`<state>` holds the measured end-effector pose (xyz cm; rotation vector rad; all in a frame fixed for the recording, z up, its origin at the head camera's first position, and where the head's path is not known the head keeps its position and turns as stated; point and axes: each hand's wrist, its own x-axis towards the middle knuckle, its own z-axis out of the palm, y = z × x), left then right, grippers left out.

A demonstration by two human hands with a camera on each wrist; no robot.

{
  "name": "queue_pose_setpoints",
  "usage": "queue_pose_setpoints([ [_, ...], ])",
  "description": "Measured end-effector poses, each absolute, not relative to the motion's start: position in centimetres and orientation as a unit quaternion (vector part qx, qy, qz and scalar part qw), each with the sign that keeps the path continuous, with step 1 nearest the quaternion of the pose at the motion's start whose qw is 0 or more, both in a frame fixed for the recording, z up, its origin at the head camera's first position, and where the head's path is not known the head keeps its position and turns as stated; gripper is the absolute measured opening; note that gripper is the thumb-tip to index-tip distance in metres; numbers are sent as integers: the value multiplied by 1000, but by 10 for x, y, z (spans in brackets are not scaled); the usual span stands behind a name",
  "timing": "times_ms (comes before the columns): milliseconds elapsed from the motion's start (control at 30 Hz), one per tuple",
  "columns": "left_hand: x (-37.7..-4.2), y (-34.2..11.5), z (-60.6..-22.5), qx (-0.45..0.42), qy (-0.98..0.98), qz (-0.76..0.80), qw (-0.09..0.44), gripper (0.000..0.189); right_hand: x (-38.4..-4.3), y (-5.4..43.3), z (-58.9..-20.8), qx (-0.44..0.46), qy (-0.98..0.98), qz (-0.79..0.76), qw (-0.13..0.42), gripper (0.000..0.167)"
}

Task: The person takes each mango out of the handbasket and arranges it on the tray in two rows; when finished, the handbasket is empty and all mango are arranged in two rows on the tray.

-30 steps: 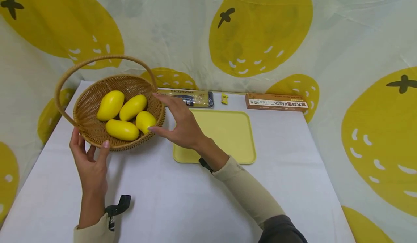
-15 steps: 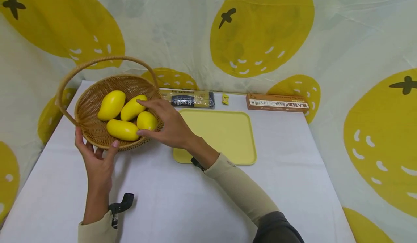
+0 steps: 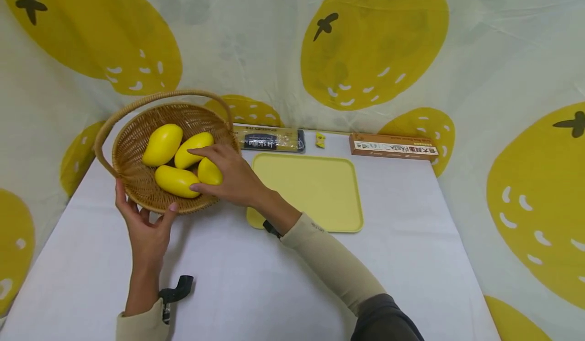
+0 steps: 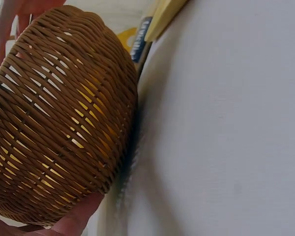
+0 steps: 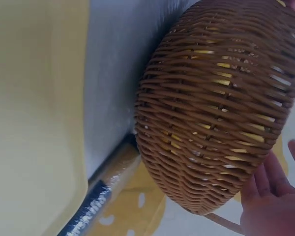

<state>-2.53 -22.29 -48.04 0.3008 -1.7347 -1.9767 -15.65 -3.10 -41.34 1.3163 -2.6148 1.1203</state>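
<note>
A brown wicker basket (image 3: 130,171) with a hooped handle stands at the table's left, tipped toward me, with several yellow mangoes (image 3: 163,144) inside. My left hand (image 3: 147,234) holds its near left side, thumb at the rim and fingers partly hidden under the weave. Over the basket's right rim reaches my right hand (image 3: 235,176), thumb and fingers spread on either side of the rightmost mango (image 3: 210,172). The thumb tip overlaps the end of the front mango (image 3: 175,181). In the right wrist view, the right hand's fingers (image 5: 265,179) pass behind the basket's rim.
A pale yellow tray (image 3: 315,194) lies right of the basket, partly behind my right forearm. Along the back edge lie a spaghetti packet (image 3: 269,139), a small yellow wrapped piece (image 3: 320,139) and a brown pasta box (image 3: 393,146). A fruit-print curtain hangs behind.
My right hand has moved from the basket's right rim inward, over the rightmost mango. The basket's handle has dipped a little, and my left hand keeps its hold. The view has shifted slightly.
</note>
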Motion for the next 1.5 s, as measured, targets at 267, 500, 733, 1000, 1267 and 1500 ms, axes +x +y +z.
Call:
queue_pose_setpoints([
  [267,-26,-219,-484,82,-641,-714,269,119,-169,-34,-416,396,-869,289,-64,76],
  [500,-26,-217,-483,84,-651,-702,277,119,-181,-45,-408,392,-889,214,-103,75],
  [733,-25,-217,-482,95,-662,-692,274,119,-195,-56,-399,412,-885,159,-147,70],
  [1000,-25,-214,-484,105,-671,-685,263,119,-204,-65,-408,404,-890,121,-174,69],
  [1267,-25,-214,-484,111,-691,-667,255,120,-205,-64,-409,398,-889,128,-187,67],
  [1500,-26,-218,-483,114,-697,-661,251,120,-201,-61,-406,419,-877,154,-179,63],
])
